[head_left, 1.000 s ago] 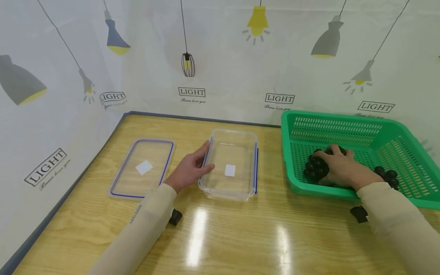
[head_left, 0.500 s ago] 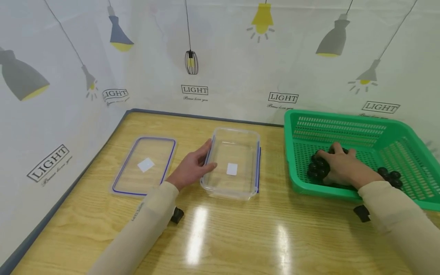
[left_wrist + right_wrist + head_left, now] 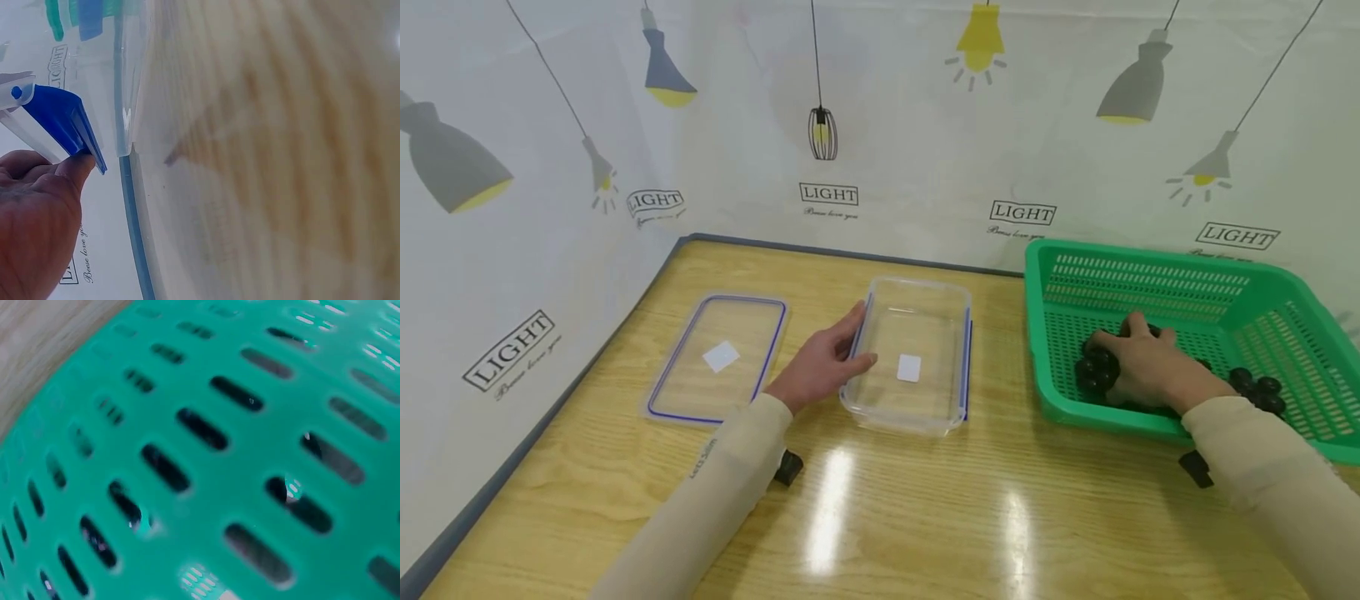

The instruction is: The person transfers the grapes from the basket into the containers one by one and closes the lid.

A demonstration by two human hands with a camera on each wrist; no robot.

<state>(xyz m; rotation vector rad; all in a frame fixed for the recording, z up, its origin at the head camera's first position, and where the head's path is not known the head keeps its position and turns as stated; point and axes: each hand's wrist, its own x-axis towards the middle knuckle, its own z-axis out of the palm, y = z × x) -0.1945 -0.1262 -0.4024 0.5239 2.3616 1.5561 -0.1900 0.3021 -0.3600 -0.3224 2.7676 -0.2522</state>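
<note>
A clear plastic food container (image 3: 917, 333) stands uncovered on the table, with a white label in it and a blue-edged flap on its right side. My left hand (image 3: 820, 358) grips its left side, thumb at the rim. Close up in the left wrist view, the left hand (image 3: 44, 219) touches a blue-edged clip flap (image 3: 65, 119). Inside a green basket (image 3: 1075, 408), my right hand (image 3: 1157, 371) curls its fingers over a cluster of black grapes (image 3: 1096, 371). Its palm and part of the cluster are hidden. The right wrist view shows mainly the slotted basket wall (image 3: 206, 469).
Left of the container lies a clear lid (image 3: 748, 333) with a blue seal and a white label. More black grapes (image 3: 1258, 390) sit in the basket's right part, beside the right wrist. A lamp-printed wall sheet (image 3: 910, 150) rises behind the wooden table (image 3: 925, 517).
The head view has shifted slightly, so the scene sits a little further right. Both hands keep about the same places, the left at the container and the right on the grapes.
</note>
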